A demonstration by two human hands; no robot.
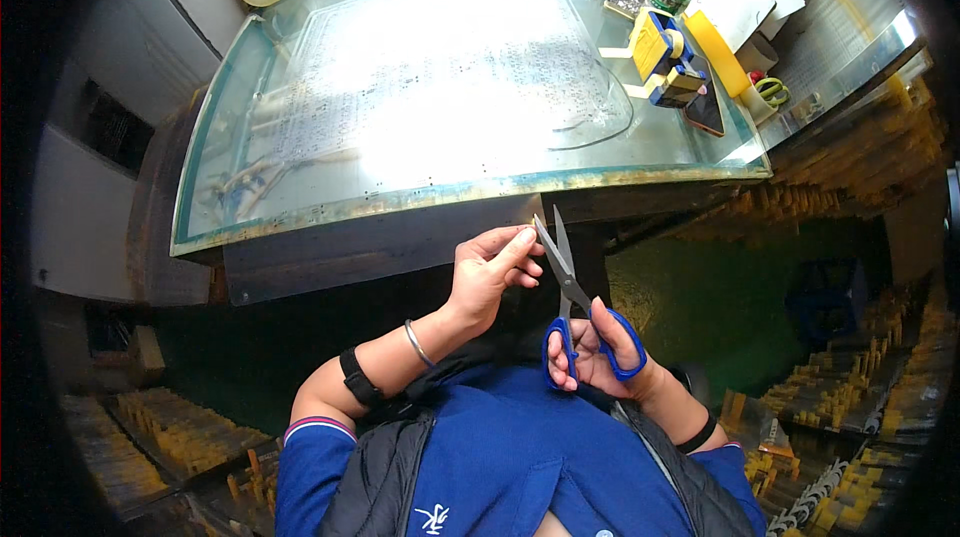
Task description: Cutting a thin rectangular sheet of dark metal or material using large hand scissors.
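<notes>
Right grip is clasping the scissors by their blue handles, blades standing apart near the tabletop; left grip is pinching a tiny yellowish piece beside one blade. Stiff, fairly light, the scissors are probably handling best by the loops; the piece is likely feeling featherlight, calling for fingertips
</notes>
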